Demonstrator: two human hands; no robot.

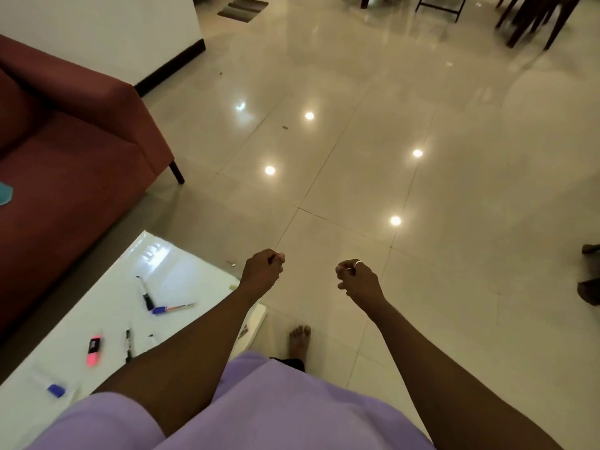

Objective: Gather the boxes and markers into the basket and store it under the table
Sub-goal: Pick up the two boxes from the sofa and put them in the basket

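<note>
Several markers lie on the white table (107, 300) at the lower left: a black-capped marker (145, 293), a pen with a blue cap (172, 308), a pink highlighter (94, 346), a thin dark marker (129, 345) and a blue-capped one (56, 390). My left hand (263, 269) hangs over the floor just past the table's far corner, fingers curled shut with nothing in them. My right hand (357, 278) is out over the floor to the right, also loosely curled and holding nothing. No basket or boxes show in this view.
A red sofa (71, 131) stands left of the table. Glossy tiled floor (422, 157) spreads ahead. Dark chair legs (535, 21) stand at the far right top. My bare foot (299, 341) is beside the table's edge. Dark footwear (589, 289) lies at the right edge.
</note>
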